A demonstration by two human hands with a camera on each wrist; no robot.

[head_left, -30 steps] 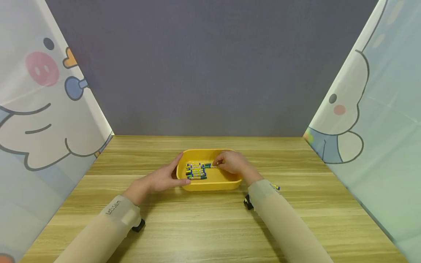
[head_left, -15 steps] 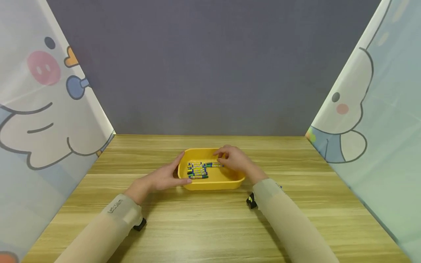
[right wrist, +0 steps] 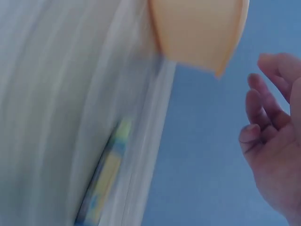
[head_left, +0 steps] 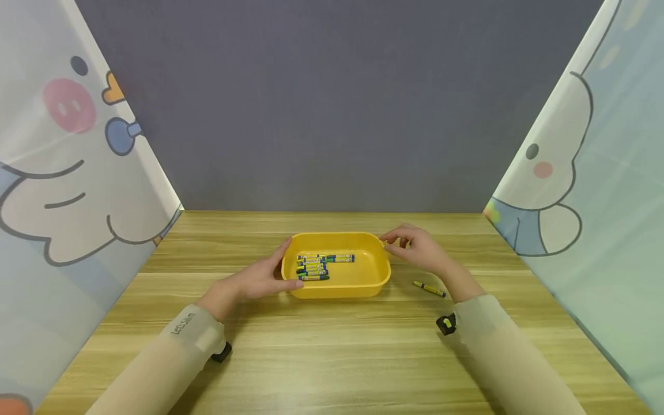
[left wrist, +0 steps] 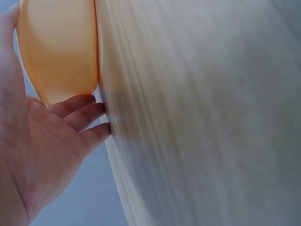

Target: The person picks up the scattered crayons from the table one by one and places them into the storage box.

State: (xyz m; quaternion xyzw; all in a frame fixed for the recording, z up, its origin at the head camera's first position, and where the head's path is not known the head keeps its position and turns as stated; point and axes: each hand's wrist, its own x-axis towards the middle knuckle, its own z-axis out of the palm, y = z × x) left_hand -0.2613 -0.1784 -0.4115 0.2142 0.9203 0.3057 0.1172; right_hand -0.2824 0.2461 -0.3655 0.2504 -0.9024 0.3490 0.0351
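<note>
A yellow plastic tray [head_left: 339,293] stands on the table with several crayons [head_left: 313,268] lying side by side in its left part. Two more crayons [head_left: 340,258] lie just right of that group. My left hand [head_left: 256,279] holds the tray's left end, its thumb along the front rim; in the left wrist view its fingers [left wrist: 84,117] bend against the end wall. My right hand [head_left: 417,251] hovers by the tray's right rim, fingers loosely bent and holding nothing. A single crayon [head_left: 429,289], yellow-wrapped with a green tip, lies on the table below that hand.
The wood-grain table [head_left: 332,351] ends at a dark grey panel [head_left: 332,109] behind the tray. Cartoon-printed curtains [head_left: 67,190] close off the left and right sides. Both forearms wear light sleeves with a small black wrist device [head_left: 446,324].
My right hand has let go of a crayon inside the tray, then lifted away to the right past the rim. The loose table crayon has come into full view. My left hand stays at the tray.
</note>
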